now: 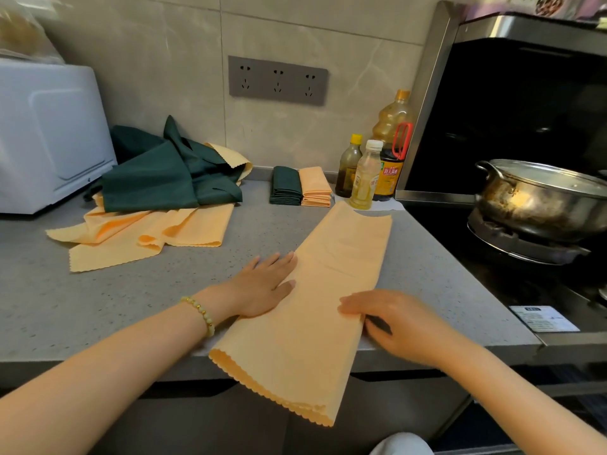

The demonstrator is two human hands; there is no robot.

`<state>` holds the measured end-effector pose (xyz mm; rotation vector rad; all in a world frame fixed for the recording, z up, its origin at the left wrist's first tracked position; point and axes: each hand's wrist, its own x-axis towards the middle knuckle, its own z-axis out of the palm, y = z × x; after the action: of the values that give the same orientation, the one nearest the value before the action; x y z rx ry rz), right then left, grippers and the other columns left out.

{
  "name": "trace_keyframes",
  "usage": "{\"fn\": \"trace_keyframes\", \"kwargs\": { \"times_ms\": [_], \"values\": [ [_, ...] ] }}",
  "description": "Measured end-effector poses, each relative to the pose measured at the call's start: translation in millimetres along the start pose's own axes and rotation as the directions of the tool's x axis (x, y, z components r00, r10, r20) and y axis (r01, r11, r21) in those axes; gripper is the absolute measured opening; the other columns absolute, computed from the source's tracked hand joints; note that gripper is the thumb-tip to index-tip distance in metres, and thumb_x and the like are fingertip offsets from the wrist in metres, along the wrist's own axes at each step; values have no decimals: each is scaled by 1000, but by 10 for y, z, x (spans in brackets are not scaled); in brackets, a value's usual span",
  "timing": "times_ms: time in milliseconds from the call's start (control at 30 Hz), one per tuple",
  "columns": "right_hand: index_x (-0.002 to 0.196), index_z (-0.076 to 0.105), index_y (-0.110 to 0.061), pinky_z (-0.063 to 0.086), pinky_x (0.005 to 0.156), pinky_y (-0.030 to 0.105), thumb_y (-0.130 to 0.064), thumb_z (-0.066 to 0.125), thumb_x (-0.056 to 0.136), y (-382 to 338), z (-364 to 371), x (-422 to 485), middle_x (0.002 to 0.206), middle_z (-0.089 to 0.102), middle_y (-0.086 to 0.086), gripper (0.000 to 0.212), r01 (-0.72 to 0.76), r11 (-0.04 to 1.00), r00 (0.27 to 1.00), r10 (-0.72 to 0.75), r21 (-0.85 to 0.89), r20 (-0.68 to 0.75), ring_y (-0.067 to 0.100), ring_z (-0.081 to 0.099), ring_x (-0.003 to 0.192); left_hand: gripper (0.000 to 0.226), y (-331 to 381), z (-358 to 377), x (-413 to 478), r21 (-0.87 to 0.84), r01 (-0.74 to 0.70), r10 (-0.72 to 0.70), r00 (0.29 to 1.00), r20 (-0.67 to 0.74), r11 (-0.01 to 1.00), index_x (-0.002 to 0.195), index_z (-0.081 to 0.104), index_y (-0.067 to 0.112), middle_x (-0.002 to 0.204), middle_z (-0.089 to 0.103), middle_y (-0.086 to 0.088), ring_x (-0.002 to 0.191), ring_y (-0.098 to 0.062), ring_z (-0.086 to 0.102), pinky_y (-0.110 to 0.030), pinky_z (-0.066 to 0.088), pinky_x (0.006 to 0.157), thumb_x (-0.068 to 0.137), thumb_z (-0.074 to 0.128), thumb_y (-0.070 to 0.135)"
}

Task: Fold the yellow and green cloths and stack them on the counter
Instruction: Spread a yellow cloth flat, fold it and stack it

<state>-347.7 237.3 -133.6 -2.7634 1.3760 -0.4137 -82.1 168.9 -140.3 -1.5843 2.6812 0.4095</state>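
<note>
The yellow cloth (328, 274), folded into 1 long strip, overhangs the counter (98, 307) edge just short of the grip. The right hand (404, 326) seems to pinch its right edge; the left hand (266, 284) presses flat opposite. Well beyond sit 2 folded stacks (289, 187). Lifting both hands could let the overhang drag the strip off.

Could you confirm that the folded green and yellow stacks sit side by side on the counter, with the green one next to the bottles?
Not quite: the head view shows the yellow stack next to the bottles, with the green stack on its other side. They do sit side by side on the counter.
</note>
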Motion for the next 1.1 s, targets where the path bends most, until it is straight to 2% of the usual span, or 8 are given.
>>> {"fn": "trace_keyframes", "kwargs": {
  "times_ms": [167,300,367,433,500,667,800,1100],
  "values": [
    [125,58,-34,44,93,19,-49,47,85,-242,61,-65,129,57,-17,44,53,997,999,-54,-49,-7,0,54,117,49,-85,35,-57,-131,-137,122,985,-118,982,151,21,30,156,15,16,145,-2,3,-25,-4,116,103,30,34],
    [112,66,-32,58,72,26,-46,44,86,-337,120,-6,114,67,-13,37,67,990,991,-80,-124,-105,4,65,99,32,-244,-8,-192,-416,-181,104,974,-200,891,124,54,43,133,47,32,125,13,36,-16,24,109,101,43,24],
    [104,71,-28,53,76,23,-47,31,88,-332,92,48,107,69,-15,47,-45,999,994,46,8,-102,1,64,95,50,-304,-66,-275,-542,-170,57,974,-219,823,106,63,53,118,57,35,113,17,48,-7,31,99,99,42,7],
    [71,65,-20,44,60,21,-49,26,86,-311,32,91,70,65,-9,52,-217,962,972,229,168,-54,1,57,65,64,-337,-104,-339,-551,-154,59,981,-187,820,100,64,58,117,59,31,114,13,49,-4,32,95,94,42,-1],
    [54,43,-16,30,51,22,-37,38,94,-225,-18,164,50,43,-4,45,-396,851,904,426,344,-15,5,39,46,46,-322,-118,-366,-471,-148,93,986,-140,870,108,63,52,121,56,26,116,9,47,-10,32,98,93,51,9],
    [77,66,-6,51,70,32,-12,42,96,-70,-95,276,76,69,5,32,-518,582,783,617,627,75,19,63,75,18,-49,-189,-323,-365,-118,41,977,-211,923,93,71,30,92,68,16,85,2,60,-17,45,82,95,54,31],
    [70,64,-11,46,68,27,-12,52,92,13,-77,283,77,68,2,25,-557,610,744,668,564,11,17,61,82,41,213,-168,-268,-421,35,-59,997,-43,906,69,62,12,54,61,9,46,1,52,-9,38,55,100,38,22],
    [81,49,-15,38,57,22,-21,66,84,178,-84,425,77,55,0,19,-669,599,700,707,440,101,11,50,70,32,342,-245,-129,-474,250,-190,967,171,844,66,53,13,46,61,8,40,-3,52,-9,44,50,95,40,10]
  ]
}}
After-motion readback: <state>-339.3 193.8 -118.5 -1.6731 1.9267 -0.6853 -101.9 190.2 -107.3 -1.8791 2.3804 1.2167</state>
